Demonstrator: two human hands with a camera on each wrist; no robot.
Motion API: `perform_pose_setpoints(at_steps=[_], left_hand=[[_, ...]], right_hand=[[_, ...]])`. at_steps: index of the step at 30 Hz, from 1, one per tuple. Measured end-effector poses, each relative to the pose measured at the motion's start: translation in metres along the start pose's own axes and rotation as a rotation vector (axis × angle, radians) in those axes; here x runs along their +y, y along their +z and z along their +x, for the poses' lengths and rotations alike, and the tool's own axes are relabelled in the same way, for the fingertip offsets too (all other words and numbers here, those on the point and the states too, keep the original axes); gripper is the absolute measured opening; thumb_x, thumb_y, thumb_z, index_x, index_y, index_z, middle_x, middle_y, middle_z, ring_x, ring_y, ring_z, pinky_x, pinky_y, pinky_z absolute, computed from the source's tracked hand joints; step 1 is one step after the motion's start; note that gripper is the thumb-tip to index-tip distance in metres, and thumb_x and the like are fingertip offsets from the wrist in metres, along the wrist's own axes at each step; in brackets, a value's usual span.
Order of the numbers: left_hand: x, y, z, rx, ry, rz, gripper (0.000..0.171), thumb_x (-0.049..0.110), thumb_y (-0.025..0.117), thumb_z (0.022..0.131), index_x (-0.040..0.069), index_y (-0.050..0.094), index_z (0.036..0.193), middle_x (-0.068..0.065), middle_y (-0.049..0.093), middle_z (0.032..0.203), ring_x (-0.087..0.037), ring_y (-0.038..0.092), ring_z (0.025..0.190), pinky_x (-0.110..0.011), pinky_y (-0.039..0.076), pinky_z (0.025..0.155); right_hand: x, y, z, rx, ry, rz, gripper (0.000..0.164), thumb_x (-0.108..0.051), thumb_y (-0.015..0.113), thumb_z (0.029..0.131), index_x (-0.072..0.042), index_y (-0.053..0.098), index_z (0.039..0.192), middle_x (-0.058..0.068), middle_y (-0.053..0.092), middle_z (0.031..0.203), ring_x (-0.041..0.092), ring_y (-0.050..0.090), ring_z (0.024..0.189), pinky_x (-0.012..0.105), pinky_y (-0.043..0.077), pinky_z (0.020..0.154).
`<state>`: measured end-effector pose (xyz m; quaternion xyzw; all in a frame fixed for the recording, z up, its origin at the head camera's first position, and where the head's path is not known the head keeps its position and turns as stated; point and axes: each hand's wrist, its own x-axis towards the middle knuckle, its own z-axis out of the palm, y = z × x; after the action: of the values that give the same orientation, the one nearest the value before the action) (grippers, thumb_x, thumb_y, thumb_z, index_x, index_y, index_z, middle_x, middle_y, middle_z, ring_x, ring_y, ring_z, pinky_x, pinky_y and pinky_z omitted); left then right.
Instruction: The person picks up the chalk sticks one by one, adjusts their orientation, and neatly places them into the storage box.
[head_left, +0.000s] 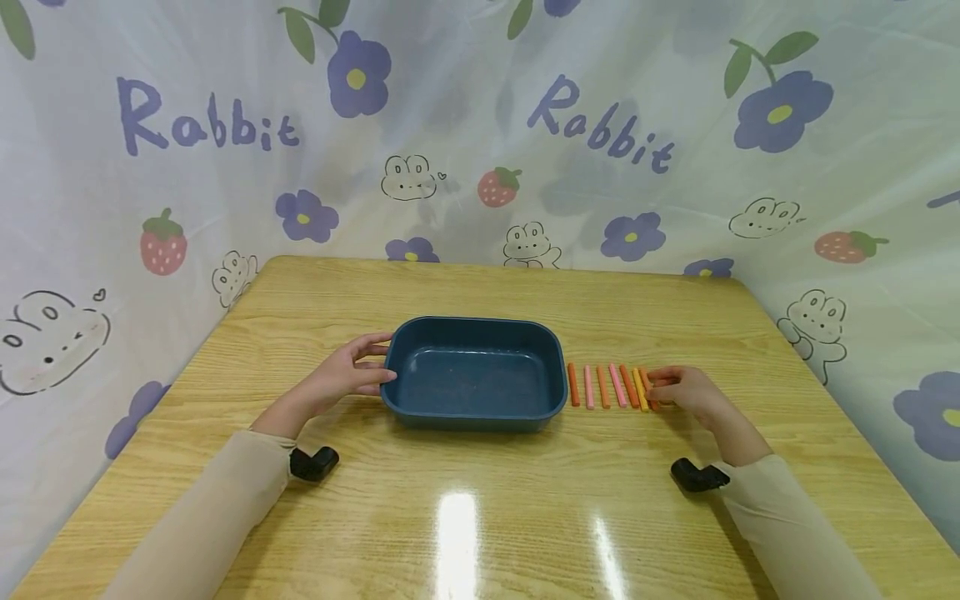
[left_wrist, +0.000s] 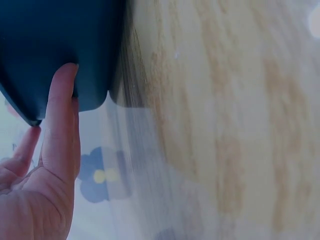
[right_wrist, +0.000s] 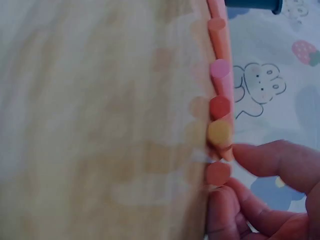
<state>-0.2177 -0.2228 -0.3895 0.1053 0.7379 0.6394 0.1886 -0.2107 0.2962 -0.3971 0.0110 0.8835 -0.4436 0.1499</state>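
A dark blue rectangular basin (head_left: 472, 423) sits on the table. My left hand (head_left: 341, 379) rests against its left end, thumb at the near part of the rim and fingers spread along the side. In the left wrist view, extended fingers touch the outer wall of the basin (left_wrist: 95, 55). Right of the basin lies a row of slim round sticks in red, pink, orange and yellow. At the row's right end my right hand (head_left: 690, 392) pinches an orange stick (right_wrist: 218, 173) between thumb and finger. A yellow stick (right_wrist: 219, 132) lies just beside it.
The wooden table (head_left: 360, 517) reaches back to a white curtain (head_left: 465, 108) printed with flowers, rabbits and strawberries. Black wrist mounts (head_left: 313, 463) sit at both sleeves. A pink stick (head_left: 588, 387) and a red stick (head_left: 573, 384) lie nearest the basin.
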Motion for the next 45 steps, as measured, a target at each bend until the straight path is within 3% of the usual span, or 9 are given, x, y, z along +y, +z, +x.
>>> perform_pose_setpoints(at_steps=[9,17,27,35,45], left_hand=[[-0.003,-0.001,0.001,-0.001,-0.003,0.006,0.075,0.010,0.067,0.087,0.005,0.022,0.146,-0.026,0.029,0.139,-0.042,0.040,0.122,-0.041,0.053,0.080],[-0.001,-0.001,0.000,0.000,-0.007,0.001,0.075,0.011,0.066,0.087,0.005,0.021,0.147,-0.026,0.029,0.139,-0.041,0.041,0.122,-0.041,0.053,0.080],[-0.001,-0.001,0.000,0.005,-0.001,-0.007,0.075,0.009,0.067,0.086,0.005,0.022,0.147,-0.026,0.029,0.139,-0.043,0.039,0.123,-0.040,0.053,0.080],[-0.001,-0.001,0.000,0.006,-0.006,-0.010,0.074,0.009,0.066,0.087,0.005,0.022,0.147,-0.026,0.028,0.140,-0.041,0.040,0.122,-0.040,0.053,0.080],[0.000,0.000,-0.001,0.004,-0.005,-0.014,0.074,0.009,0.066,0.087,0.005,0.022,0.147,-0.026,0.029,0.139,-0.039,0.043,0.121,-0.041,0.053,0.081]], right_hand=[[-0.007,0.000,0.000,0.004,0.045,-0.031,0.045,-0.007,0.061,0.088,0.017,0.046,0.123,0.018,0.060,0.101,0.017,0.060,0.079,0.032,0.052,0.072],[-0.012,-0.001,0.003,-0.021,0.074,0.043,0.045,-0.005,0.059,0.087,0.018,0.045,0.124,0.017,0.059,0.102,0.014,0.061,0.075,0.033,0.055,0.071],[0.001,-0.018,0.006,-0.147,0.103,0.395,0.060,-0.006,0.054,0.092,0.017,0.024,0.138,0.002,0.055,0.099,0.009,0.058,0.081,0.026,0.053,0.078],[0.004,-0.020,0.006,-0.223,0.070,0.640,0.067,-0.004,0.047,0.095,0.015,0.003,0.142,0.002,0.054,0.102,0.008,0.057,0.088,0.025,0.050,0.079],[-0.007,-0.014,0.009,-0.197,0.047,0.749,0.067,-0.005,0.045,0.097,0.011,0.000,0.143,0.002,0.050,0.111,0.007,0.057,0.092,0.022,0.049,0.081]])
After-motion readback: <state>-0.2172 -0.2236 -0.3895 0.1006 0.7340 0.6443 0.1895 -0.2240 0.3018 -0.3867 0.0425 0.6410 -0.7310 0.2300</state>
